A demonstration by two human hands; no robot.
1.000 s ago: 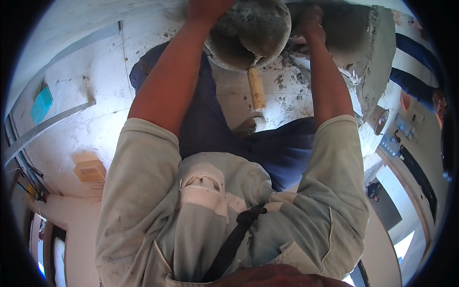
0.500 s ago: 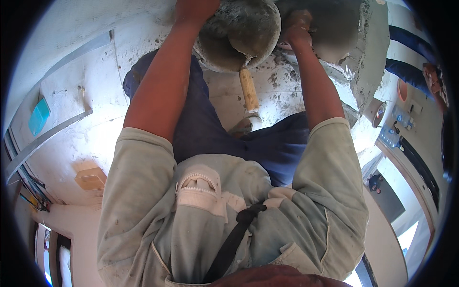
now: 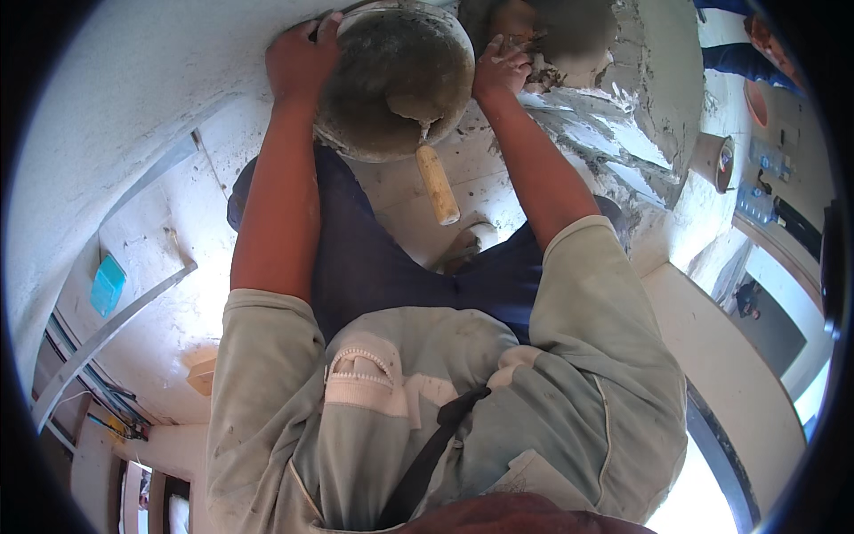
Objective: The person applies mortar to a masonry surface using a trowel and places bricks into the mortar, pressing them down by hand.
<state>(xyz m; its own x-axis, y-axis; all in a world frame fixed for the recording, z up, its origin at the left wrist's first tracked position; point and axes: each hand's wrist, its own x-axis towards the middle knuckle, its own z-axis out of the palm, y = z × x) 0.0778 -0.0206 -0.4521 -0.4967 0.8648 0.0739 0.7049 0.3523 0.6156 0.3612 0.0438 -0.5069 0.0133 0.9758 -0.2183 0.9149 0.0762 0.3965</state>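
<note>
A round mortar bucket (image 3: 331,135) with a mortar-crusted rim stands in front of me, between and beyond my knees. Grey mix lies inside it. A trowel (image 3: 438,185) rests in the bucket, its blade in the mix and its wooden handle pointing toward me. My left hand (image 3: 304,64) is closed on the left rim, with the thumb over the edge. Against the right side is my right hand (image 3: 503,69), its smeared fingers partly spread toward the rough masonry; it holds nothing that I can see.
Mortar-covered masonry (image 3: 663,98) with a broken edge rises on the right, near a small bucket (image 3: 713,162) and clear plastic bottles (image 3: 756,203). Another person's dark-clothed leg (image 3: 743,64) shows at far right. A teal box (image 3: 108,286) and metal strip (image 3: 116,338) lie left.
The bucket, with the trowel in it, has shifted left and slightly nearer. Both hands have moved left along with it. The whole view has tilted a little.
</note>
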